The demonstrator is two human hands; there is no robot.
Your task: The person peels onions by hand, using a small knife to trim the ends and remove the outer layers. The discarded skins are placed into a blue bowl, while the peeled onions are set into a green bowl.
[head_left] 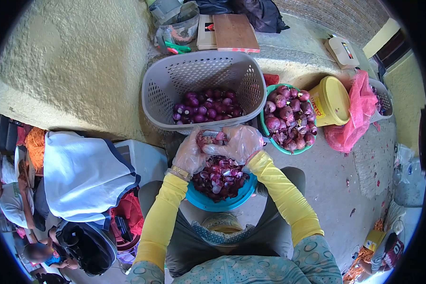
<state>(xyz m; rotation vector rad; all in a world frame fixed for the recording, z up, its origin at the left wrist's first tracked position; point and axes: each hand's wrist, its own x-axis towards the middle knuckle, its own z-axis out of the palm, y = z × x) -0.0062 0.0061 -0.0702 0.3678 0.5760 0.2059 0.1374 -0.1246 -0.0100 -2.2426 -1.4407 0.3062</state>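
My left hand point(189, 154), in a clear plastic glove, is closed around a red onion point(212, 137) with loosened skin. My right hand point(241, 144), gloved too, presses at the onion's other side; a small bit of a blade or handle shows beside it, too little to make out. Just below both hands, a blue basin point(217, 204) holds dark red onion skins point(220, 177). Beyond them stands a grey perforated basket point(201, 61) with peeled purple onions point(208, 106). A green-rimmed basin point(288, 150) of unpeeled onions point(288, 113) is to the right.
A yellow bucket point(336, 102) and pink mesh bag point(359, 113) stand at right. Boards point(236, 32) lie on the ledge. A white cloth point(83, 175) drapes something at left. Other people are at far left and lower right. Onion scraps dot the floor.
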